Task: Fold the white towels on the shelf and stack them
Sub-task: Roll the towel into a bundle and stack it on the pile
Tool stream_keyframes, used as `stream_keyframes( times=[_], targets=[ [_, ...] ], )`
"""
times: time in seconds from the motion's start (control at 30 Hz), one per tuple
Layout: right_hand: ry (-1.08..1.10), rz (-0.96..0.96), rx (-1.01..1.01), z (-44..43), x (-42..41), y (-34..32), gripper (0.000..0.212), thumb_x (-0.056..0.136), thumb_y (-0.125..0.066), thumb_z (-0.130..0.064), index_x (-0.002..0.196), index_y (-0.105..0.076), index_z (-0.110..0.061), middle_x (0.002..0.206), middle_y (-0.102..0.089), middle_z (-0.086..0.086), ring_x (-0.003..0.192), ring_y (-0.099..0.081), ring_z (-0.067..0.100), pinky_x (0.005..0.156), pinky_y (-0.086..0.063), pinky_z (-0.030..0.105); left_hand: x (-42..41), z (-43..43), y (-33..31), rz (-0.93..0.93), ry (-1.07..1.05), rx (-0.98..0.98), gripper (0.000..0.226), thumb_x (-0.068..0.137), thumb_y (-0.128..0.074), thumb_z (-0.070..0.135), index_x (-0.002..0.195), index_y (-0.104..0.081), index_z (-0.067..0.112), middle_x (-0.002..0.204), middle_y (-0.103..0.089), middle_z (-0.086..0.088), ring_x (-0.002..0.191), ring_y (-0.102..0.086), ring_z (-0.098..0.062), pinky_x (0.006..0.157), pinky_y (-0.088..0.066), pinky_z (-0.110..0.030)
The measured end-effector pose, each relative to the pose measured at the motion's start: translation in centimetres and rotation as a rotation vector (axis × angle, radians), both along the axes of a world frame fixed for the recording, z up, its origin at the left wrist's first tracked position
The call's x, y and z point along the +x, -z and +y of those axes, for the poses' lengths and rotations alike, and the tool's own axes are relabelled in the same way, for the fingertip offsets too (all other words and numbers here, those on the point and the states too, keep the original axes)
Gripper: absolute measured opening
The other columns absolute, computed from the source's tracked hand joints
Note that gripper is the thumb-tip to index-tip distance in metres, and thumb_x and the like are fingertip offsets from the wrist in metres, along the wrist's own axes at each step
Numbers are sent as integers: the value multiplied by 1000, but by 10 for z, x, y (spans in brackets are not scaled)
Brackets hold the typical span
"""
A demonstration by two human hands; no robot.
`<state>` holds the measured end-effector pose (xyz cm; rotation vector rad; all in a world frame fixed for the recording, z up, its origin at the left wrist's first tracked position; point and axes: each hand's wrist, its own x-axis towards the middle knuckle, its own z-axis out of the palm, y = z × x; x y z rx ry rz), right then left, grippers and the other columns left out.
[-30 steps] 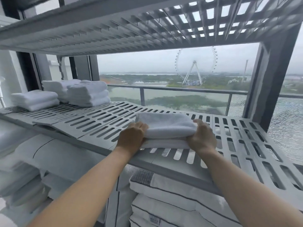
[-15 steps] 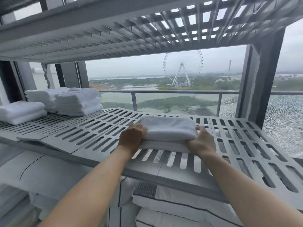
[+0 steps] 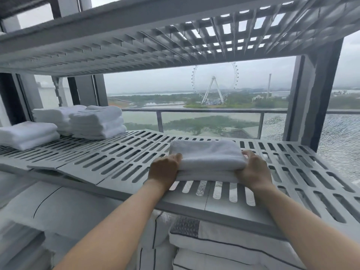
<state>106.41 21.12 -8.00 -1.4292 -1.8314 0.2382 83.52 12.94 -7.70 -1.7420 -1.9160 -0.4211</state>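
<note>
A folded white towel (image 3: 207, 154) lies on the grey slotted shelf (image 3: 116, 158), near its front edge. My left hand (image 3: 164, 170) grips the towel's left end and my right hand (image 3: 253, 169) grips its right end, fingers curled over the top layer. Further left on the same shelf stand stacks of folded white towels: a tall stack (image 3: 97, 122), another stack (image 3: 52, 115) behind it, and a low stack (image 3: 28, 134) at the far left.
Another slotted shelf (image 3: 175, 36) hangs close overhead. A grey upright post (image 3: 311, 98) stands at the right rear. Pillows and bedding (image 3: 214, 244) fill the space below. Behind the shelf is a window with a railing.
Both hands have stayed on the ends of the towel. The view has shifted slightly, bringing the left stacks more into frame.
</note>
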Motion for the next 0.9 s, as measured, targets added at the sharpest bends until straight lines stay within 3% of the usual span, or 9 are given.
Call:
stream_keyframes(
  times=[0.1, 0.2, 0.33, 0.47, 0.57, 0.67, 0.77, 0.9],
  targets=[
    [8, -95, 61, -5, -3, -2, 52, 74, -54, -6, 126, -48, -10, 112, -59, 15, 100, -58, 35, 75, -45, 36, -3, -2, -1, -21, -22, -43, 23, 91, -38, 8, 110, -45, 17, 106, -62, -3, 95, -61, -26, 71, -47, -35],
    [34, -137, 53, -8, -6, -3, 49, 77, -52, -9, 125, -48, -12, 111, -60, 13, 98, -59, 35, 73, -46, 37, -2, -4, -4, -23, -2, -62, 20, 88, -43, 15, 107, -49, 17, 106, -62, -2, 96, -59, -25, 76, -44, -33],
    [-58, 40, -8, -11, -4, -6, 52, 77, -61, -21, 127, -49, -13, 105, -63, 11, 95, -59, 31, 74, -44, 33, 17, -3, -13, -13, 124, -95, 34, 79, -50, 36, 108, -51, 18, 106, -59, -1, 100, -56, -24, 90, -42, -35],
    [-156, 165, -37, -19, -2, -8, 60, 79, -62, -17, 135, -42, -10, 102, -65, 9, 86, -57, 22, 75, -49, 32, 44, 15, -8, -57, 207, -185, 59, 83, -51, 49, 133, -36, 21, 131, -49, 0, 118, -48, -24, 106, -32, -45],
    [-136, 197, -17, -18, -2, -7, 58, 81, -62, -18, 134, -42, -7, 94, -64, 7, 83, -57, 22, 72, -47, 29, 46, 25, -3, -52, 214, -180, 65, 84, -50, 49, 139, -27, 24, 140, -42, 1, 124, -44, -22, 109, -27, -46],
    [-64, 164, -21, -12, -10, -3, 49, 82, -61, -24, 125, -47, -5, 112, -62, 14, 101, -57, 29, 74, -39, 28, 41, 27, -3, -107, 242, -151, 68, 80, -54, 47, 139, -28, 27, 140, -42, 3, 124, -44, -21, 105, -28, -42],
    [-6, 118, -38, -6, -13, 1, 40, 77, -59, -19, 113, -50, -5, 112, -58, 14, 101, -55, 31, 72, -37, 29, 41, 27, -5, -83, 259, -186, 70, 77, -56, 40, 140, -27, 28, 139, -44, 4, 121, -47, -21, 102, -33, -39],
    [102, 41, -11, -3, 0, -1, 42, 76, -60, -17, 115, -46, -10, 116, -53, 13, 101, -54, 32, 72, -40, 33, 46, 29, -4, -71, 257, -232, 54, 85, -54, 23, 137, -37, 26, 127, -57, 1, 110, -57, -24, 90, -45, -37]
  ],
)
